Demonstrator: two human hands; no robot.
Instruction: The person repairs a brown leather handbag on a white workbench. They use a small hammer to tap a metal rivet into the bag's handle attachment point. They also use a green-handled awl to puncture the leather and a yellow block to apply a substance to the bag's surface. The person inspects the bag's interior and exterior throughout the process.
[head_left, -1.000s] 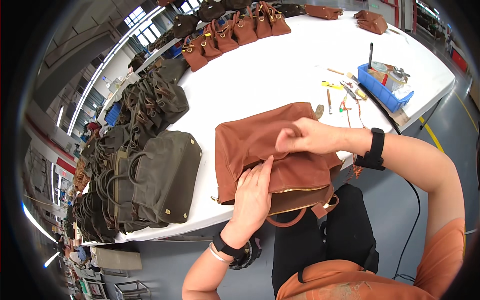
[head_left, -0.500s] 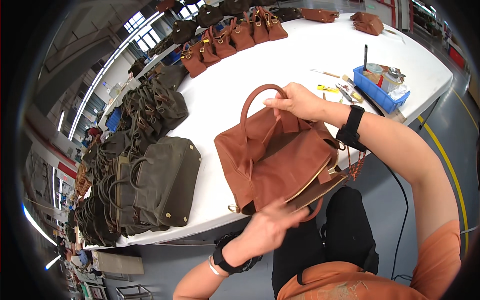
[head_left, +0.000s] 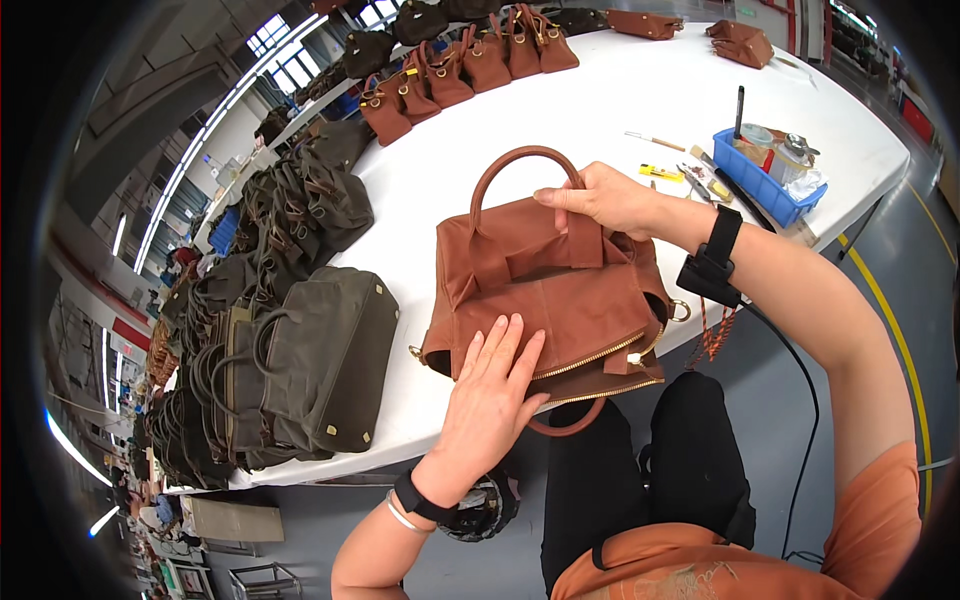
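A brown leather handbag [head_left: 590, 310] lies on its side at the near edge of the white table, close in front of me. Along its near edge runs a gold zipper [head_left: 590, 357], partly undone, with a gap below it. My left hand [head_left: 490, 380] rests flat on the bag's upper panel, fingers stretched out. At the far side, my right hand [head_left: 607, 200] grips the bag where the arched handle [head_left: 522, 153] meets the body; its fingertips are partly hidden. The second handle [head_left: 575, 425] hangs below the near edge, over my lap.
Dark green handbags [head_left: 345, 350] crowd the table's left side. Several brown bags [head_left: 485, 65] stand in a row at the far edge. A blue basket [head_left: 765, 185] with jars is at the right, beside small tools and a yellow cutter [head_left: 660, 172]. A black cable [head_left: 800, 370] hangs at the right.
My left hand has moved from the zipper edge up onto the panel and flattened. The handbag has turned slightly, and its top panel lies flatter. My right hand keeps its grip.
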